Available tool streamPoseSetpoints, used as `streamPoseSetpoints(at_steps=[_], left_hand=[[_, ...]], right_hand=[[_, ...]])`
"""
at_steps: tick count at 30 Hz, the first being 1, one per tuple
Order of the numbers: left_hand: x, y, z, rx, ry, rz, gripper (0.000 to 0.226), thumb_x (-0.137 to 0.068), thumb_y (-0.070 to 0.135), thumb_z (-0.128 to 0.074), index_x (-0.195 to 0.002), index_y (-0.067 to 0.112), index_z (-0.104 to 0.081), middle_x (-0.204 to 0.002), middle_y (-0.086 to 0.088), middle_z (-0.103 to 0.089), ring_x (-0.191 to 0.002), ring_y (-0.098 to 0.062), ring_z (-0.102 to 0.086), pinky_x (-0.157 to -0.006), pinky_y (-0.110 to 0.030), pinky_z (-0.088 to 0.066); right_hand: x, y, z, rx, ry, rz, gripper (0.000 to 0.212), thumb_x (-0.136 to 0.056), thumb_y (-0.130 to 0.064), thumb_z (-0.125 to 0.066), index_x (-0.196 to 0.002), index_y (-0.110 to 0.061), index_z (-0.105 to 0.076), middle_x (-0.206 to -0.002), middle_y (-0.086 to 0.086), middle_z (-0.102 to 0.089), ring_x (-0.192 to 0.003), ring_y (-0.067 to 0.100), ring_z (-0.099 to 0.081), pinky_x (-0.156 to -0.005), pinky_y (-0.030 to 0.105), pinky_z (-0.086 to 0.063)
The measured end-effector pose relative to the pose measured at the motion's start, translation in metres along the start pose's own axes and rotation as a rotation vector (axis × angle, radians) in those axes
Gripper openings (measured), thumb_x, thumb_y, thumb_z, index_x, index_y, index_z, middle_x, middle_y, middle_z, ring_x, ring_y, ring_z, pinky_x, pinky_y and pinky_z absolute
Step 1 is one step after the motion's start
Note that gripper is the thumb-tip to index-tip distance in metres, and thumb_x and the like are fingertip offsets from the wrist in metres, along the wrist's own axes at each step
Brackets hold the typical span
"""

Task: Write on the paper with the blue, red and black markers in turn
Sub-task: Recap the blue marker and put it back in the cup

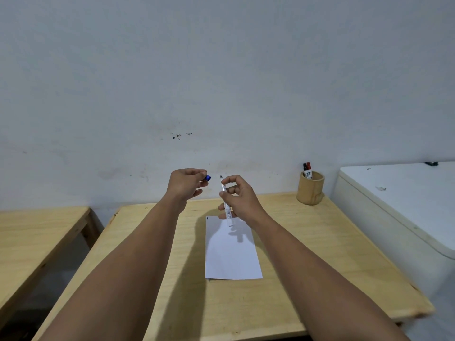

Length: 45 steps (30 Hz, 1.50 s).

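A white sheet of paper (pixel 231 252) lies on the wooden table (pixel 307 254) in front of me. My right hand (pixel 240 196) holds the uncapped blue marker (pixel 227 205) upright above the paper's far end, tip pointing up. My left hand (pixel 186 184) is raised to the left of it, pinching the blue cap (pixel 208 177) between its fingertips. The cap and the marker tip are apart. A black marker (pixel 305 168) and a red marker (pixel 309 169) stand in a bamboo cup (pixel 310 189) at the table's far right corner.
A second wooden table (pixel 37 232) stands to the left across a gap. A white chest-like appliance (pixel 398 212) sits to the right of the table. A pale wall rises just behind the table.
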<state>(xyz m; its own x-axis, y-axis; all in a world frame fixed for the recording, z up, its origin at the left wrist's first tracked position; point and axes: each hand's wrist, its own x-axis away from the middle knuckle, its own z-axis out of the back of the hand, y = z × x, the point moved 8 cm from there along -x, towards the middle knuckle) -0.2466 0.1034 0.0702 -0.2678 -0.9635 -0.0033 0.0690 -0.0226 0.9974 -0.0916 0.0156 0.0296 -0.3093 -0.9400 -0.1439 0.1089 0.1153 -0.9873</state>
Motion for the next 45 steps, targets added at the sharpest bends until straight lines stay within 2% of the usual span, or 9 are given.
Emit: streamPoseSetpoints(at_steps=[7,11,16,28,36,39,41,43,45], left_hand=[[-0.001,0.003,-0.008,-0.007,-0.027,0.001,0.014,-0.098,0.014,-0.068,-0.106,0.006,-0.077,-0.106,-0.012,-0.078,-0.099,-0.023,-0.076,-0.095,-0.042,-0.06],[-0.001,0.008,-0.015,-0.052,-0.038,-0.029,0.011,-0.097,0.013,-0.068,-0.101,0.01,-0.077,-0.105,-0.014,-0.078,-0.089,-0.018,-0.075,-0.093,-0.042,-0.059],[-0.004,0.011,-0.024,-0.061,-0.028,-0.042,0.013,-0.098,0.013,-0.068,-0.105,0.008,-0.077,-0.102,-0.012,-0.078,-0.088,-0.018,-0.074,-0.093,-0.042,-0.06],[-0.009,0.011,-0.083,-0.11,-0.095,-0.06,0.011,-0.097,0.01,-0.067,-0.092,0.011,-0.077,-0.096,-0.011,-0.077,-0.083,-0.017,-0.074,-0.089,-0.041,-0.062],[-0.013,0.015,-0.173,-0.136,-0.213,-0.109,0.022,-0.097,0.01,-0.067,-0.116,0.001,-0.073,-0.101,-0.014,-0.078,-0.094,-0.024,-0.076,-0.084,-0.042,-0.063],[-0.014,0.019,-0.226,-0.114,-0.449,-0.073,0.028,-0.099,0.022,-0.067,-0.127,0.017,-0.07,-0.118,-0.004,-0.076,-0.101,-0.016,-0.076,-0.085,-0.038,-0.064],[-0.018,0.015,-0.259,-0.056,-0.569,-0.004,0.05,-0.099,0.026,-0.066,-0.145,0.036,-0.049,-0.129,0.004,-0.07,-0.11,-0.018,-0.073,-0.088,-0.039,-0.062],[-0.029,0.006,-0.282,-0.077,-0.534,0.003,0.062,-0.1,0.023,-0.061,-0.156,0.036,-0.036,-0.127,0.004,-0.067,-0.112,-0.017,-0.068,-0.096,-0.044,-0.059],[-0.039,-0.004,-0.298,-0.25,-0.454,-0.076,0.069,-0.099,0.021,-0.063,-0.16,0.027,-0.032,-0.127,-0.002,-0.065,-0.109,-0.02,-0.063,-0.101,-0.046,-0.054]], right_hand=[[-0.006,-0.002,0.013,0.122,0.089,0.045,0.016,-0.097,-0.012,-0.074,-0.106,-0.025,-0.07,-0.099,-0.001,-0.065,-0.059,0.014,-0.065,-0.059,0.028,-0.059],[-0.008,-0.001,0.019,0.123,0.097,0.045,0.016,-0.097,-0.013,-0.074,-0.109,-0.023,-0.072,-0.098,-0.003,-0.065,-0.057,0.01,-0.065,-0.059,0.027,-0.058],[-0.007,0.001,0.029,0.101,0.11,0.044,0.015,-0.097,-0.012,-0.074,-0.108,-0.022,-0.073,-0.099,-0.002,-0.065,-0.057,0.011,-0.064,-0.059,0.027,-0.058],[-0.006,0.013,0.075,0.069,0.173,0.033,0.015,-0.097,-0.013,-0.075,-0.108,-0.022,-0.074,-0.097,-0.002,-0.066,-0.058,0.013,-0.065,-0.061,0.028,-0.058],[-0.017,0.024,0.151,0.044,0.343,0.044,0.019,-0.093,-0.007,-0.079,-0.097,-0.025,-0.073,-0.086,-0.001,-0.064,-0.054,0.013,-0.065,-0.057,0.026,-0.058],[-0.021,0.025,0.197,0.074,0.384,0.037,0.021,-0.094,-0.009,-0.08,-0.107,-0.025,-0.074,-0.087,0.0,-0.067,-0.064,0.017,-0.074,-0.07,0.032,-0.062],[-0.027,0.018,0.238,0.173,0.485,0.056,0.02,-0.094,-0.013,-0.08,-0.113,-0.02,-0.079,-0.088,-0.004,-0.073,-0.08,0.018,-0.078,-0.086,0.036,-0.062],[-0.033,-0.001,0.276,0.229,0.613,0.096,0.018,-0.093,-0.015,-0.079,-0.111,-0.018,-0.081,-0.089,-0.007,-0.079,-0.086,0.015,-0.078,-0.089,0.035,-0.063],[-0.041,-0.02,0.307,0.235,0.715,0.158,0.013,-0.092,-0.015,-0.08,-0.104,-0.018,-0.079,-0.086,-0.006,-0.078,-0.076,0.013,-0.075,-0.08,0.033,-0.063]])
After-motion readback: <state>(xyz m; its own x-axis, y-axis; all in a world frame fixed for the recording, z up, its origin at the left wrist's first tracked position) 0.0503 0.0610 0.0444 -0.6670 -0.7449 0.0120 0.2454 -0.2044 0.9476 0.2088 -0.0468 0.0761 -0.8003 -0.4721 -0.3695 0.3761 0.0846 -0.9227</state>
